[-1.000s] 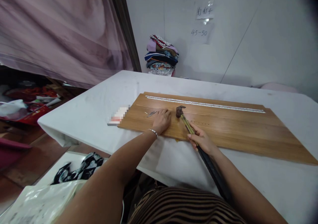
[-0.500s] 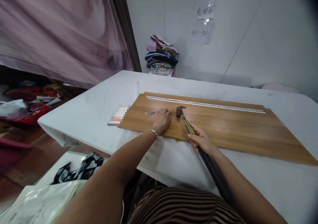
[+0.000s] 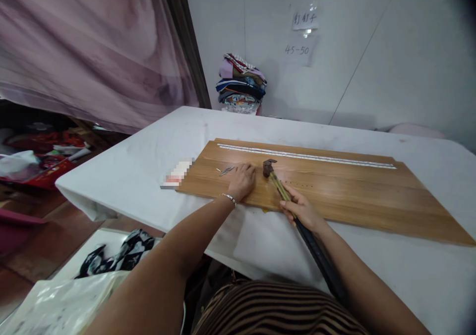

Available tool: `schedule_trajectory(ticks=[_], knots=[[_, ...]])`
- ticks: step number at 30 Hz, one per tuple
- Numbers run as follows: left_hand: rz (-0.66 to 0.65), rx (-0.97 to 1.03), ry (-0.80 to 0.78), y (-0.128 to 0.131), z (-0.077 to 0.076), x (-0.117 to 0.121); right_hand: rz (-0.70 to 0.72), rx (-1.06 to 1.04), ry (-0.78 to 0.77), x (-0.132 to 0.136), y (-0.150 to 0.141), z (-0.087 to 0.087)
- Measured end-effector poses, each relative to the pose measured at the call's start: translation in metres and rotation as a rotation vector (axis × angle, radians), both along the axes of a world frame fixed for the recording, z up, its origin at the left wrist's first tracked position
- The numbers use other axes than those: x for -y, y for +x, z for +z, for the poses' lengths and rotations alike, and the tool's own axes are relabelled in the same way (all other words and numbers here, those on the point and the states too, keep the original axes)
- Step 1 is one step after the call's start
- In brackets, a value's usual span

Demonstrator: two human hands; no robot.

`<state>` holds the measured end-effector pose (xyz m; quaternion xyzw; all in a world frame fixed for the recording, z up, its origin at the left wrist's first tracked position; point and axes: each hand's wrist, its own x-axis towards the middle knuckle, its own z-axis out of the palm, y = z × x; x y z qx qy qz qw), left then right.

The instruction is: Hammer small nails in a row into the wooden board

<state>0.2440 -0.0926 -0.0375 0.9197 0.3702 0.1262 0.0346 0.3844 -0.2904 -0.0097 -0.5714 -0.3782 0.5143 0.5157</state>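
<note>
The right hand (image 3: 300,207) is wrapped round a claw hammer (image 3: 309,241), fingers closed where the yellowish shaft meets the black grip; holding it that far forward probably favours control over force. The rusty head sits over the wooden board (image 3: 357,191), between the hands, and whether it touches is unclear. The left hand (image 3: 242,180) lies palm down on the board near its front edge, loosely open with fingers slightly bent, seemingly to steady it; anything beneath the palm is hidden. Loose nails (image 3: 226,170) rest just beside its fingers, a spot that likely keeps them within reach. Right of the hammer head, small dark dots (image 3: 302,185) run in a row. Two white marked strips (image 3: 305,155) lie along the far side, perhaps there for measuring. The board lies flat on the white-covered bench (image 3: 141,151), which gives it broad support. At its left end is a pixelated item (image 3: 180,172); beyond, folded fabrics (image 3: 242,84) are stacked by the wall.
</note>
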Motion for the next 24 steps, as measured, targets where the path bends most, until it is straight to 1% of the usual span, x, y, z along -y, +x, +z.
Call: schedule_trajectory(ticks=[5,24], knots=[[0.014,-0.007,0.002,0.0001,-0.0003,0.0002,0.002,-0.003,0.010,0.0000,0.0009,-0.0009],[-0.017,0.003,0.020,-0.0009,-0.0027,-0.0022,-0.005,-0.029,-0.001,-0.0007,0.0018,-0.0052]])
